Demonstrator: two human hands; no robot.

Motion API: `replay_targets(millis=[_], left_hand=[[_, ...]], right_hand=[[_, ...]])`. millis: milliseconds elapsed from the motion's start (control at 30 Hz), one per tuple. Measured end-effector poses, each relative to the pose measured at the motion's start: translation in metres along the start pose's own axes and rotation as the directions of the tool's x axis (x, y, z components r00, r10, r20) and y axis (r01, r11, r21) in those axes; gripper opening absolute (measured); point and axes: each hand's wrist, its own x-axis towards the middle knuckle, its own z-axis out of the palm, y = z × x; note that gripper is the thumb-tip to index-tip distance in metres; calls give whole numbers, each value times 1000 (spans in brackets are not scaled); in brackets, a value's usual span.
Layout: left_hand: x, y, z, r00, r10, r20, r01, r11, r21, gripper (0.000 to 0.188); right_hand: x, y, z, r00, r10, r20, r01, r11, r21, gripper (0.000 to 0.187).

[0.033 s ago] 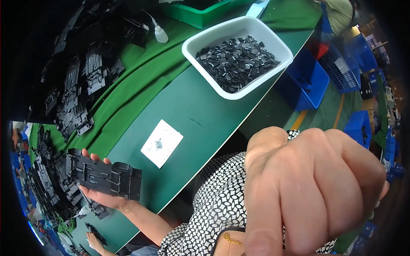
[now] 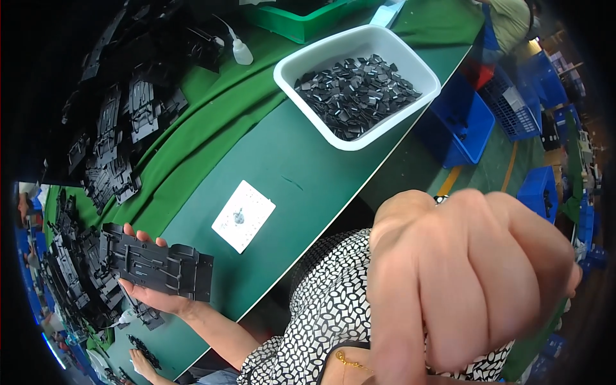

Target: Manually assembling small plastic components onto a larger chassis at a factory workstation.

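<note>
My left hand (image 2: 154, 298) is closed around a black plastic chassis plate (image 2: 147, 264), fingertips over its far edge and palm below. Raised bars and moulded ridges run along the plate, which is held over the table's left part. My right hand (image 2: 471, 276) looms large and slightly blurred at the right, its back and curled fingers showing. Whatever it may hold is hidden. On the table between them lies a white card (image 2: 244, 216) with dark specks and a greyish patch.
A white tub (image 2: 343, 142) of small black pieces stands at the back, near a green bin (image 2: 289, 24) and a small squeeze bottle (image 2: 241, 52). Stacked black chassis plates (image 2: 109, 128) fill the left. Another person's hand (image 2: 141, 366) is at lower left. Blue crates (image 2: 471, 131) stand beyond the table edge.
My right hand has shifted slightly, with its knuckles a little higher and more blurred. The left hand and the chassis plate have stayed in place.
</note>
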Motion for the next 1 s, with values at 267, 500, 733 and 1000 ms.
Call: replay_targets(millis=[267,500,733,1000], left_hand=[[3,-9,9,1000,-6,-30,5,999,-41,67],[5,-9,11,998,-40,-46,37,997,-68,67],[3,-11,17,990,-28,-139,30,999,15,65],[3,-10,15,986,-35,-164,32,999,-17,61]], right_hand=[[-1,-76,-106,960,-56,-273,-239,339,-910,22],[-26,-113,-169,749,385,-539,-86,-750,-656,12],[-26,-107,-166,629,421,-654,-48,-819,-572,14],[-18,-104,-150,745,257,-616,-267,-731,-628,13]])
